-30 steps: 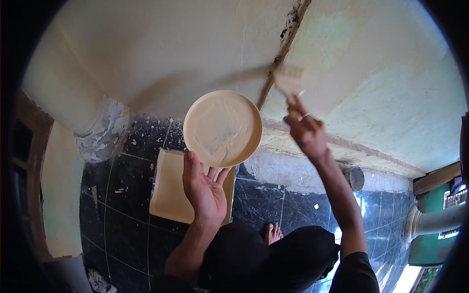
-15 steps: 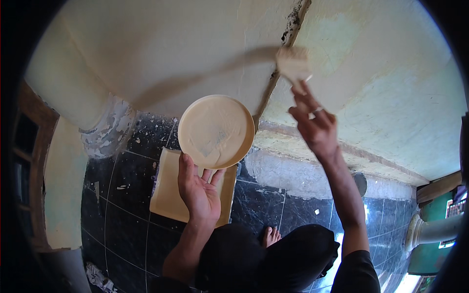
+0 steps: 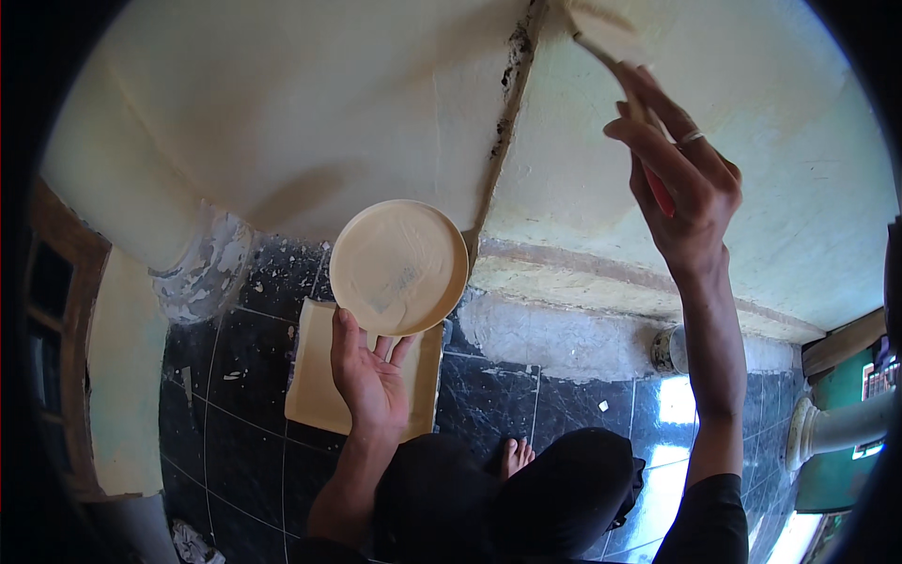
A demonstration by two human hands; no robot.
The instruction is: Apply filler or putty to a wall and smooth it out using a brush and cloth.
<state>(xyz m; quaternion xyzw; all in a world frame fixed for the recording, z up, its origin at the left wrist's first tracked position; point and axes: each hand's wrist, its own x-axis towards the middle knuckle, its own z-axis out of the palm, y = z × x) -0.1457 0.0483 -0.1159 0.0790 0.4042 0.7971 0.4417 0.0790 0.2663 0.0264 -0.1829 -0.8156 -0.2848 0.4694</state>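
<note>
My left hand (image 3: 370,387) grips the lower rim of a round, shallow lid (image 3: 399,268), its thumb in front and fingers underneath. Cream paint coats the inside of the lid, with a thin, scraped-looking patch near the middle. High on the right, my right hand (image 3: 693,202) is closed round a paintbrush (image 3: 607,34) with a red part on its handle. The brush head is blurred and lies at or close to the wall (image 3: 573,160); contact cannot be told. Below the lid, a rectangular cream-coated tray (image 3: 313,376) rests on the floor, partly hidden by my left hand.
A dark, pitted crack (image 3: 507,103) runs down the wall. A ledge (image 3: 583,273) juts out at its base. On the dark tiled floor (image 3: 489,395) lie paint flecks and a crumpled rag (image 3: 193,543). A small can (image 3: 669,350) stands near my right forearm. A wooden frame (image 3: 70,376) is at left.
My right hand has moved up and to the right with the paintbrush, away from the crack. The lid in my left hand sits slightly lower and further left in view.
</note>
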